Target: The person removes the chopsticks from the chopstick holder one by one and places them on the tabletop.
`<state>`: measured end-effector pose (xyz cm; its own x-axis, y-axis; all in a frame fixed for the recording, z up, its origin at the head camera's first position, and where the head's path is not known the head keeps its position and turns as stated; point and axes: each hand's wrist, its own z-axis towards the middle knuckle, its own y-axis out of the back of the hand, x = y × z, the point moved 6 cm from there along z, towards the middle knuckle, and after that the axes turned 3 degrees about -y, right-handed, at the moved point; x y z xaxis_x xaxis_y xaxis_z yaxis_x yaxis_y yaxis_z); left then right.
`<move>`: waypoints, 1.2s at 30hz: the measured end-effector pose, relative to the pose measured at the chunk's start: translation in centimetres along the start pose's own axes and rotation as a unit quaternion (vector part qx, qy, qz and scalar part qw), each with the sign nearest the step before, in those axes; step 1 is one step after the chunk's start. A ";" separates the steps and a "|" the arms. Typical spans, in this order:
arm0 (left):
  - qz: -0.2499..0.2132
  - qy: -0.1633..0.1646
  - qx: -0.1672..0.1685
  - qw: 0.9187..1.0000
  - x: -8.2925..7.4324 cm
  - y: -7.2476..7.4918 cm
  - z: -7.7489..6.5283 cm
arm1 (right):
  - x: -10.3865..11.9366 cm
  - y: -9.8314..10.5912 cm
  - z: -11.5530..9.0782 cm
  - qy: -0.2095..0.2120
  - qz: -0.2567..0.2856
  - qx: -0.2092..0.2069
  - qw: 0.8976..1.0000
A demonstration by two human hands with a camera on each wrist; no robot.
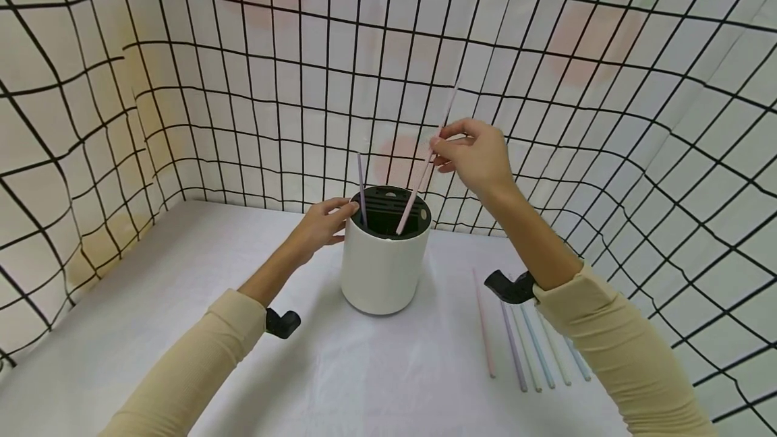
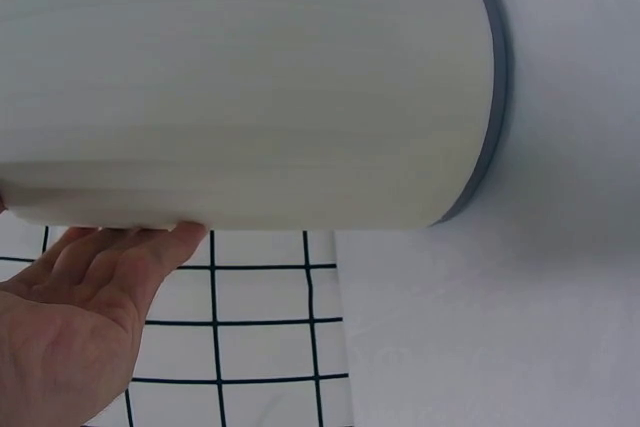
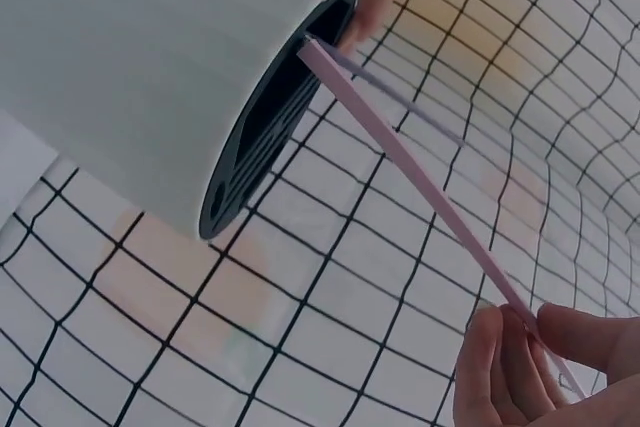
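A white cylindrical holder (image 1: 384, 272) with a black slotted top stands upright on the table. My left hand (image 1: 322, 226) rests against its left side, a fingertip right at the rim; in the left wrist view the fingers (image 2: 150, 257) lie extended along the wall. Above the holder, my right hand (image 1: 476, 154) pinches a long thin pink stick (image 1: 420, 181) between thumb and fingertips. The stick leans, its lower end inside the black opening. A purple stick (image 1: 361, 184) stands in the opening near the left hand, its lower part hidden.
Several pastel sticks, among them a pink one (image 1: 484, 329) and a blue one (image 1: 539, 346), lie side by side on the white table (image 1: 376, 383) at the right, partly under the right forearm. A black wire grid (image 1: 291, 106) encloses the back and both sides.
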<state>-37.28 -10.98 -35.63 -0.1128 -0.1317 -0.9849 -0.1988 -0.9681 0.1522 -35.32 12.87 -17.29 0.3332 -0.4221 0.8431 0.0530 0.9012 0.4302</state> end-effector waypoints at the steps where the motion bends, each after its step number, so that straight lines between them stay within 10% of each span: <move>1: 0.001 -0.001 0.000 1.000 0.0 0.0 0.0 | 0.0 0.4 -0.1 0.000 0.004 -0.005 1.000; 15: 0.003 0.006 -0.002 1.000 0.1 -0.2 -0.1 | -5.1 4.0 -1.1 -0.069 0.033 -0.024 0.997; 36: 0.005 0.005 -0.005 1.000 -0.1 -0.1 -0.1 | -17.6 2.2 -2.6 -0.188 0.034 0.014 0.982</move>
<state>-37.18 -10.84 -35.54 -0.1044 -0.1442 -0.9840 -0.1883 -0.9687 0.1619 -38.60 22.54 -31.99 -0.0355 -0.3730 0.9272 0.0145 0.9275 0.3737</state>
